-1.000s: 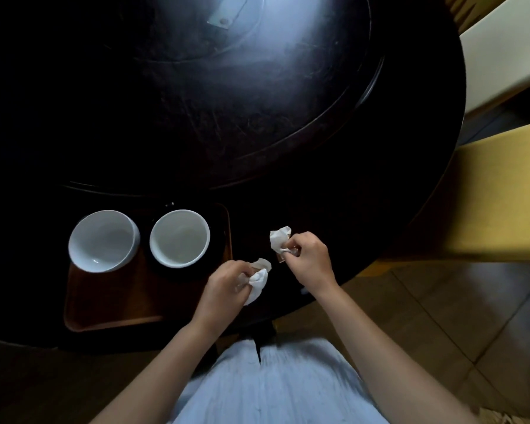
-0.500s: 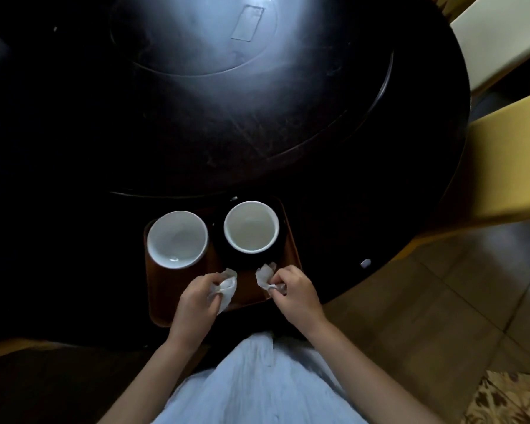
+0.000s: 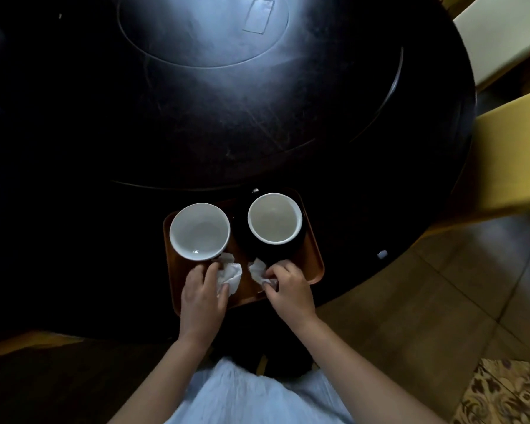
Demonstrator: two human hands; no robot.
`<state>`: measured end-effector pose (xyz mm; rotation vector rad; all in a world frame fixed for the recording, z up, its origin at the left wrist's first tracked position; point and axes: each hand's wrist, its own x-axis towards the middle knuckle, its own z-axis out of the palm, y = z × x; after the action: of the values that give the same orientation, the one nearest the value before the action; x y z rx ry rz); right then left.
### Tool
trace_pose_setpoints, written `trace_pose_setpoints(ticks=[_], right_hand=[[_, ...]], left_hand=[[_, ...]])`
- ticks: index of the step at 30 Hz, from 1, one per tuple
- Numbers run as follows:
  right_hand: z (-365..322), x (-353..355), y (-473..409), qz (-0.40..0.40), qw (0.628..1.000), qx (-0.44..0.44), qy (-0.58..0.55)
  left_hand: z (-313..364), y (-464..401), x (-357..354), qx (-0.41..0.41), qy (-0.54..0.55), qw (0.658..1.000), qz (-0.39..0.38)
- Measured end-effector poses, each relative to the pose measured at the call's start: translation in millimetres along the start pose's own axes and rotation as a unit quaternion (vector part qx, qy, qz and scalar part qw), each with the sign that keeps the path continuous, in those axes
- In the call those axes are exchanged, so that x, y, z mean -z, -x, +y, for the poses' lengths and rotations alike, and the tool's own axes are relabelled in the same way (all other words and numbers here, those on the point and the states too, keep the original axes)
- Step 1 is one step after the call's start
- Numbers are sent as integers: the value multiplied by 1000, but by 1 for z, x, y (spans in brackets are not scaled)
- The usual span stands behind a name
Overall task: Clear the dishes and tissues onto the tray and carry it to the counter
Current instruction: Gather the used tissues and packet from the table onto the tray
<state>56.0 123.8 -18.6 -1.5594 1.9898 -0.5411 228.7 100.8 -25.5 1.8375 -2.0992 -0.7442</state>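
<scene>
Tissues, both crumpled white wads, sit low over the near end of the brown rectangular tray on the dark round table. Left hand has its fingers pinching one tissue, right hand pinches the other tissue. Two glossy white round bowls sit behind them.

Dining room: round table, yellow chairs.

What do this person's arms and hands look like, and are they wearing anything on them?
Both forearms are bare, with no sleeves reaching them. The left hand and right hand show no gloves, rings, watch or bracelet. A pale blue garment shows below.
</scene>
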Motion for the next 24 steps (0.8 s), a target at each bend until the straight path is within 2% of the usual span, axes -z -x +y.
trace_pose_setpoints(ticks=[4, 6, 9, 16, 20, 24], right_hand=[[7, 5, 7, 46, 980, 125, 146], [10, 4, 11, 51, 965, 193, 172], [11, 2, 16, 30, 954, 236, 185], [15, 9, 10, 14, 956, 254, 143], [14, 11, 3, 0, 967, 231, 112], [22, 17, 7, -9, 984, 173, 50]], left_hand=[[-1, 26, -6, -80, -84, 993, 6], [-7, 33, -11, -108, -103, 989, -18], [-10, 34, -17, -133, -151, 977, -70], [-2, 25, -21, -69, -190, 970, -134], [2, 24, -23, -60, -210, 967, -132], [9, 31, -26, -39, -205, 973, -98]])
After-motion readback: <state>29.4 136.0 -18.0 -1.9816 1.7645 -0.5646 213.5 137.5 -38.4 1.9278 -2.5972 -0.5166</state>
